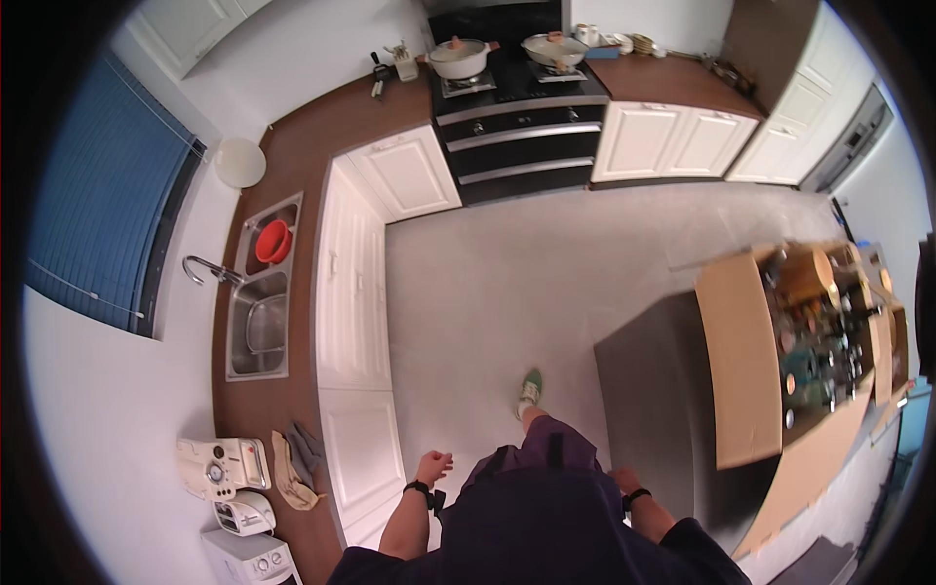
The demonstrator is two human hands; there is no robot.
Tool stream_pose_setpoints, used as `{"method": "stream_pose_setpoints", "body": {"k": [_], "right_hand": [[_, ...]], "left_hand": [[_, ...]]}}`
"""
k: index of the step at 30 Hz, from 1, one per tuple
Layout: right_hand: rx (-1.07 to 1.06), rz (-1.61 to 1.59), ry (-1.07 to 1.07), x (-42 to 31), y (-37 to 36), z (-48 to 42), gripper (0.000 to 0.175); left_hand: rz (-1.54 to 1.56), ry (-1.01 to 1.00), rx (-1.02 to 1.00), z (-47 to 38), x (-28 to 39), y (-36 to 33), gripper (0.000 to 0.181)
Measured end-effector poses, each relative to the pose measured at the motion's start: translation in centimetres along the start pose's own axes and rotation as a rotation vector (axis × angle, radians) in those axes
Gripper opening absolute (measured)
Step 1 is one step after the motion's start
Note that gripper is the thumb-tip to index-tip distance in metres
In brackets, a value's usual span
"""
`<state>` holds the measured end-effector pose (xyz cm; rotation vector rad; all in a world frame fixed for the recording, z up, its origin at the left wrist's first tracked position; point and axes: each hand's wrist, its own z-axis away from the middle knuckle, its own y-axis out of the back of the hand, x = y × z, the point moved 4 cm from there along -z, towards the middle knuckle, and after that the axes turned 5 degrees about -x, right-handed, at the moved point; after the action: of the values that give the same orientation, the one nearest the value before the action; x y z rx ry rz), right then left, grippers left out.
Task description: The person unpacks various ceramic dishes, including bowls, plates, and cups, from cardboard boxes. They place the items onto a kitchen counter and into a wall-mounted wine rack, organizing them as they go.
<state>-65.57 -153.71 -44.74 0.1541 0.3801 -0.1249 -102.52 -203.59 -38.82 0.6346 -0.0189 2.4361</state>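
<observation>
My left hand (434, 466) hangs beside my left hip with its fingers loosely curled and nothing visible in it. It is nearest to the white lower cabinet doors (362, 439) under the left counter. My right hand (624, 480) is low at my right side, partly hidden by my dark clothing, next to the dark grey side of an island or large box (651, 395). Its fingers cannot be made out. Both wrists wear black bands. Ahead of my body, one green shoe (532, 387) stands on the grey floor (482, 292).
A cardboard box (738, 365) of glass bottles (819, 358) is at right. The left counter (303, 395) bears a steel sink (258, 322) with a red basin (273, 242), cloths (294, 468), a coffee machine (223, 468) and a toaster (245, 513). Two lidded pots (459, 62) stand on the stove (504, 88).
</observation>
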Motion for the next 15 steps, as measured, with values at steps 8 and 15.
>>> {"method": "stream_pose_setpoints", "body": {"k": [8, 15], "right_hand": [[0.172, -0.216, 0.149, -24.5, 10.6, -9.6, 0.025], [0.260, -0.272, 0.476, -44.4, 19.0, -13.3, 0.037]], "left_hand": [[0.033, 0.064, 0.107, -5.7, 14.8, 2.2, 0.025], [-0.263, -0.108, -0.063, -14.5, 32.1, -2.1, 0.012]]}}
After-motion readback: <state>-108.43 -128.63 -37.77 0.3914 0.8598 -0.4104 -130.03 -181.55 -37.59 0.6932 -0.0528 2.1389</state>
